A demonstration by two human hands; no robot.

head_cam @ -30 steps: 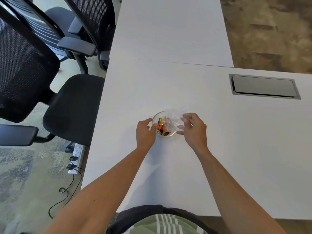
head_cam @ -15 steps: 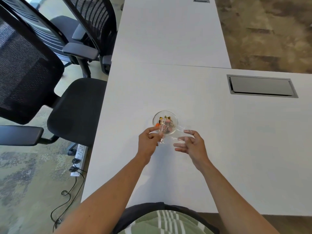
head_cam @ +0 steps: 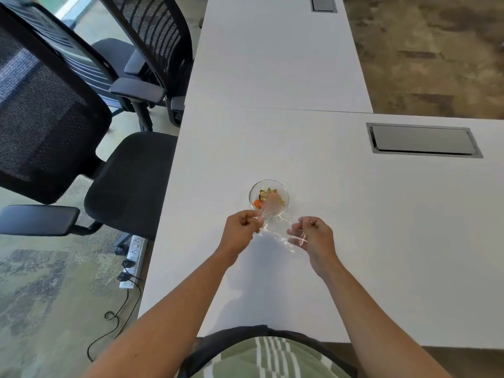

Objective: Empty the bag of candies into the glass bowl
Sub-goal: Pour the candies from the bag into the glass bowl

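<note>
Two hands at work over the white desk (head_cam: 354,227), both pinched on one clear bag (head_cam: 275,227). Left hand (head_cam: 240,230): thumb and fingers closed on the bag's left edge, just short of the bowl (head_cam: 268,198). Right hand (head_cam: 313,236): fingers curled on the bag's right end, nearer the desk's front edge.

Bowl: small, clear glass, standing on the desk closer to the left edge than the right, well back from the front edge. Candies (head_cam: 270,197) lie inside it, yellow, dark and one orange.

Bag: stretched between the hands, one end reaching over or against the bowl's near rim. Cannot tell whether film and glass touch.

Step, as judged: tail of the pour. Most candies look to be in the bowl; the bag reads flat and near empty.

Next move, as judged: check the bag for stragglers, lift its closed end so anything left slides to the mouth, and keep the mouth over the bowl. Light shake only; the bowl is small and a candy could bounce out onto the desk.

Hard to make out: the bag's mouth and its edges, film being near invisible on white. Candy count unreadable. Whether any candy remains in the bag, cannot tell.
</note>
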